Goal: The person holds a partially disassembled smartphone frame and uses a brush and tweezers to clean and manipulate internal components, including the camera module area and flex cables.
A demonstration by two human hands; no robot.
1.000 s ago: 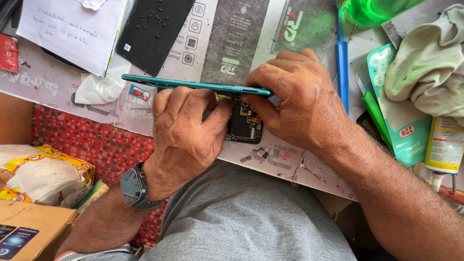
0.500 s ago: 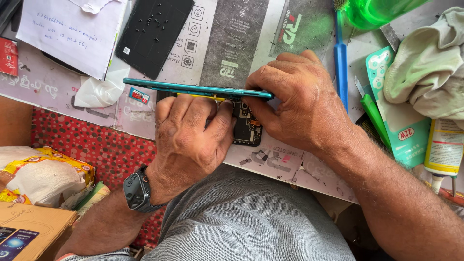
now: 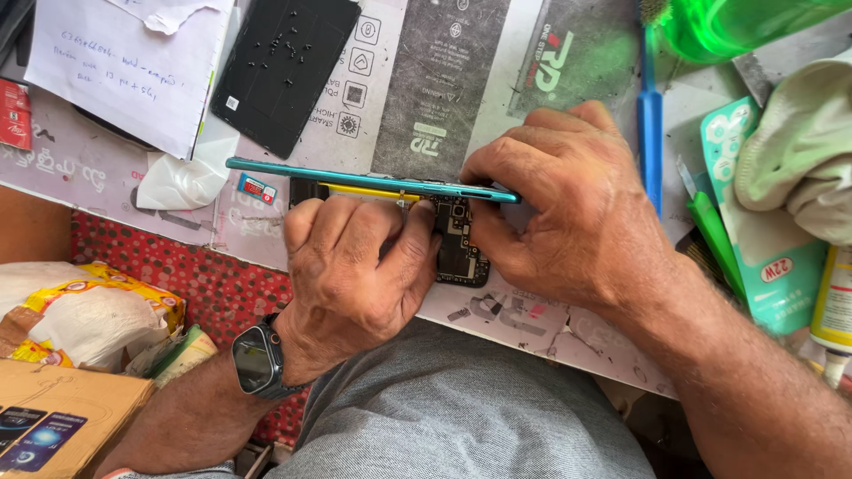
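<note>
Up close, both hands pinch a thin phone (image 3: 355, 180) held on edge, so only its glossy teal rim shows as a narrow strip. Its long axis runs left to right, dipping slightly rightward. The left hand (image 3: 355, 275) curls its fingers (image 3: 342, 222) together against the underside, over a yellow strip and a dark, bumpy circuit board (image 3: 461, 244). The right hand (image 3: 568, 213) clamps the right end, thumb beneath, fingers folded above. Beyond the knuckles lie a matte black plate (image 3: 284, 71) dotted with tiny screws and a worn, printed mat (image 3: 444, 71).
</note>
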